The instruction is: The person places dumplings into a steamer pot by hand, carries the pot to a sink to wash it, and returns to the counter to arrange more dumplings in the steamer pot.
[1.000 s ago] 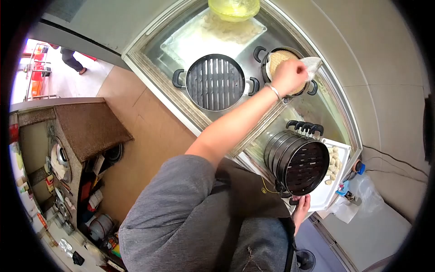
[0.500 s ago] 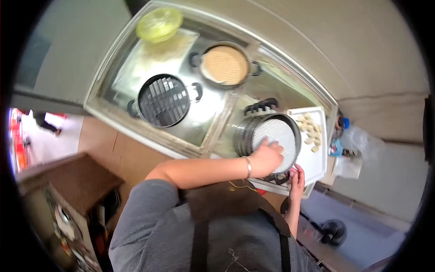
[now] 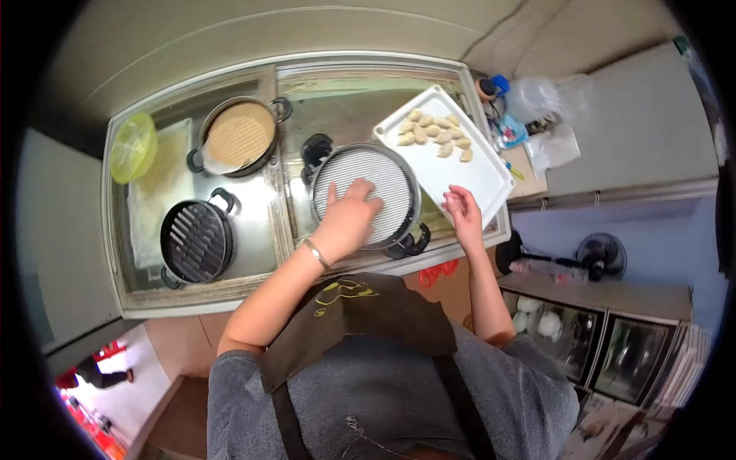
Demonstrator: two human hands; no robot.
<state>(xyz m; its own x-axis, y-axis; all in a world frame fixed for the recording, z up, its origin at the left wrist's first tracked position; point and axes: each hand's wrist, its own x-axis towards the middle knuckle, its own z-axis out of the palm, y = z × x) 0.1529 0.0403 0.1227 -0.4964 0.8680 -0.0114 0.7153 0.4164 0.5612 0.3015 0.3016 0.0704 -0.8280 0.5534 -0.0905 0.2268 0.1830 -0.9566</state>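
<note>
My left hand (image 3: 349, 218) lies with spread fingers on a white ridged liner (image 3: 383, 172) inside the top steamer (image 3: 415, 203) of a black-handled stack. To the right, my right hand (image 3: 464, 211) is loosely curled over the near edge of a white tray (image 3: 479, 170), its fingers apart and nothing seen in them. Several pale dumplings (image 3: 445, 136) rest at the tray's far end. Left of the stack is a steamer pot with a tan liner (image 3: 241, 134). A slatted black steamer (image 3: 196, 241) stands nearer me, without a liner.
At the far left is a yellow-green bowl (image 3: 133, 148) beside a clouded plastic sheet (image 3: 170, 172). Plastic bags (image 3: 540, 100) and a blue-capped bottle (image 3: 491, 87) lie beyond the tray. A black fan (image 3: 600, 257) stands at the right. Part of another person (image 3: 103, 374) shows at lower left.
My left hand has gone from the tan-lined pot to the stack, whose top now holds a white liner. My right hand has left the stack's lower handle. The view has turned.
</note>
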